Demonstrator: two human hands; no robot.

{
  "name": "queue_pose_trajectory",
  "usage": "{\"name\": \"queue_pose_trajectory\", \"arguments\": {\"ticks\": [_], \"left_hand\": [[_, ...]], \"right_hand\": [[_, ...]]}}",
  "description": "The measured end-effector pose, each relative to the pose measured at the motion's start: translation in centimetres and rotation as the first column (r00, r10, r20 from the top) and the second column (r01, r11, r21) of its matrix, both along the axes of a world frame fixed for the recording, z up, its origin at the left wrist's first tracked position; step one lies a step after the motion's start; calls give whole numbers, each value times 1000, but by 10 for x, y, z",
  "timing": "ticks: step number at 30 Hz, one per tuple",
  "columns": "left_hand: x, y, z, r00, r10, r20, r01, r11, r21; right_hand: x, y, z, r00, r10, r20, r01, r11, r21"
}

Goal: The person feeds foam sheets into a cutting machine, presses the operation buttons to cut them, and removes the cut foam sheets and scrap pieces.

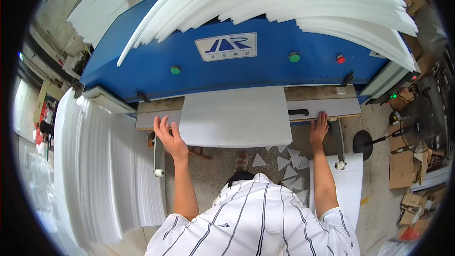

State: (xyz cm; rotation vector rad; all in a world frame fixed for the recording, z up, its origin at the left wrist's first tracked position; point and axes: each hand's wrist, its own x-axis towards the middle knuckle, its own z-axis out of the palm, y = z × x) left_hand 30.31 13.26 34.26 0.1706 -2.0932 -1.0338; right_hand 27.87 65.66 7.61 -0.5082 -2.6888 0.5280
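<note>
A white foam sheet (235,116) lies half inside the blue machine (151,64) and sticks out toward me over its board (332,107). My left hand (170,138) is raised at the sheet's left edge with its fingers spread; whether it touches the sheet I cannot tell. On the right, my right hand (319,130) rests with fingers stretched out on the board's front edge, just right of a black handle (298,112). Neither hand holds anything.
White sheets (284,0) are piled on the machine, and a tall stack (109,166) stands at left. Green buttons and a red button (340,59) sit on its front. Triangular offcuts (283,162) litter the floor. A pedestal fan (364,143) and cardboard (402,161) are at right.
</note>
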Motion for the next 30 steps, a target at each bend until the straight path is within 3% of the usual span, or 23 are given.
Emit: {"name": "queue_pose_trajectory", "arguments": {"ticks": [7,11,19,22,25,26,27,29,30], "left_hand": [[3,-22,8,999,9,48,-18,984,178],[-9,-31,15,998,39,52,-45,992,119],[-56,-63,29,997,16,-69,9,936,352],[-79,-82,21,995,-68,-69,91,900,426],[-107,-98,-11,968,-147,202,76,944,322],[-115,-106,-37,912,-149,382,66,973,221],[-124,-113,-61,827,-129,547,76,990,119],[-142,-110,-80,521,-35,853,130,991,-39],[-146,-118,-110,559,-9,829,146,985,-87]], "right_hand": [[-5,0,-4,996,21,-87,-21,1000,10],[-9,3,-6,994,30,-107,-27,999,25],[-13,-4,-2,990,18,-142,-19,1000,-1],[-15,-3,-6,984,28,-176,-33,999,-25],[-17,8,-18,974,31,-224,-35,999,-15],[-21,11,-20,970,35,-242,-37,999,-5],[-27,10,-16,978,-41,-206,3,984,-179],[-36,9,0,982,-167,-92,100,861,-499],[-41,5,6,982,-123,-144,58,920,-387]]}}
